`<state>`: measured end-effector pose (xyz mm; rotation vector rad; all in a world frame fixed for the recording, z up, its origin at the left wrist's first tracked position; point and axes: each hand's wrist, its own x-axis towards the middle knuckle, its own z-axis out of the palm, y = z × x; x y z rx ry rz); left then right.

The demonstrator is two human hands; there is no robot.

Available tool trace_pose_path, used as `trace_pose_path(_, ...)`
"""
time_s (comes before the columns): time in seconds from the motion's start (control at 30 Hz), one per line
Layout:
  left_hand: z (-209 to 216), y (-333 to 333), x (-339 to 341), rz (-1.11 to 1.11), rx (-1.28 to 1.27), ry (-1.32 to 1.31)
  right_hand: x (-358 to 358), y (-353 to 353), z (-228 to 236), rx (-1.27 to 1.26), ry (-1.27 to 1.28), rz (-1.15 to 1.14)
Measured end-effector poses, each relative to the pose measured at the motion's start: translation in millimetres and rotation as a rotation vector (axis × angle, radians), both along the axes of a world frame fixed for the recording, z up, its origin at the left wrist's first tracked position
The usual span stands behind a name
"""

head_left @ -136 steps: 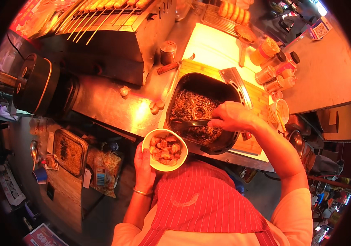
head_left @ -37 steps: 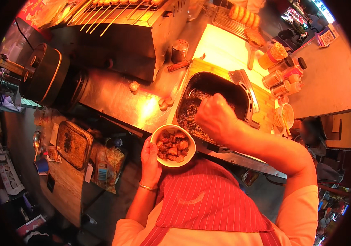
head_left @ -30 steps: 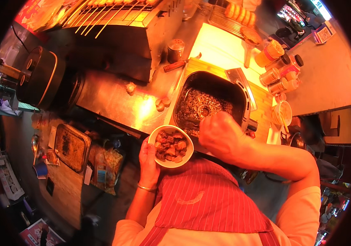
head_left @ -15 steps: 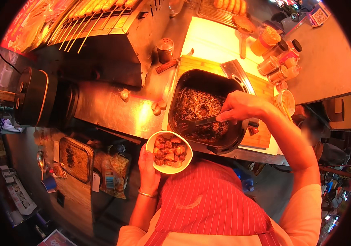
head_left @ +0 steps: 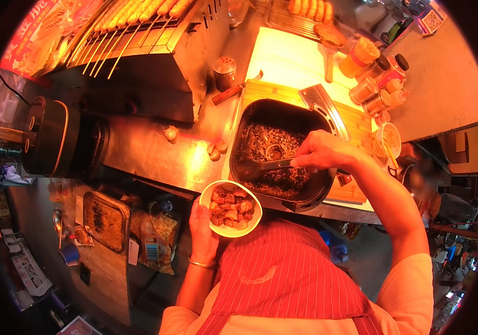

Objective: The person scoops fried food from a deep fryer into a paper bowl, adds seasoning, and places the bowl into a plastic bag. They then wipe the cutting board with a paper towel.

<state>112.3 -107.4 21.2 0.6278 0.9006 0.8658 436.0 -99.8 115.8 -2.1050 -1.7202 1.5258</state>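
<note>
My left hand [head_left: 201, 231] is wrapped round the side of a pale bowl [head_left: 257, 216], held just in front of my striped red apron. Browned chunks of food [head_left: 231, 209] fill much of the bowl. My right hand [head_left: 321, 151] grips the handle of a black utensil [head_left: 275, 164]. Its broad far end lies low inside a black air fryer basket [head_left: 286, 107], at the left side; whether it is a spatula or tongs I cannot tell. Dark crumbs and browned residue cover the basket floor. The basket stands on a wooden cutting board [head_left: 356, 117].
A cleaver [head_left: 324, 106] lies behind the basket, and a red-handled knife [head_left: 228, 95] beside a shaker [head_left: 224, 73]. Garlic [head_left: 170, 133] sits on the steel counter. Skewers [head_left: 120, 50] rest on a grill, far left. Seasoning jars [head_left: 364, 89] stand at right.
The utensil's end has shifted slightly left within the basket, and my right hand has moved a little left and down with it. The bowl stays nearly in place.
</note>
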Motion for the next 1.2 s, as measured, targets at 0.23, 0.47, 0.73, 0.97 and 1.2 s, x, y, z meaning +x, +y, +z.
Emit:
trace_pose_path(0.23,-1,-1,-3,0.030,-0.002,0.022,-1,-20,59,0.002,0.078,-0.195)
trace_pose_path(0.47,1,-2,-3,0.035,0.042,0.008,-59,-73,63,0.645,-0.371,0.330)
trace_pose_path(0.73,-4,-9,-6,0.056,0.067,-0.036,-73,-97,58,0.784,-0.408,0.306)
trace_pose_path(0.97,-5,-14,-2,0.098,0.060,-0.060,-74,-116,44,0.843,-0.375,0.229)
trace_pose_path(1.2,-4,-17,2,0.120,0.043,-0.038,-70,-133,30,0.816,-0.358,0.209)
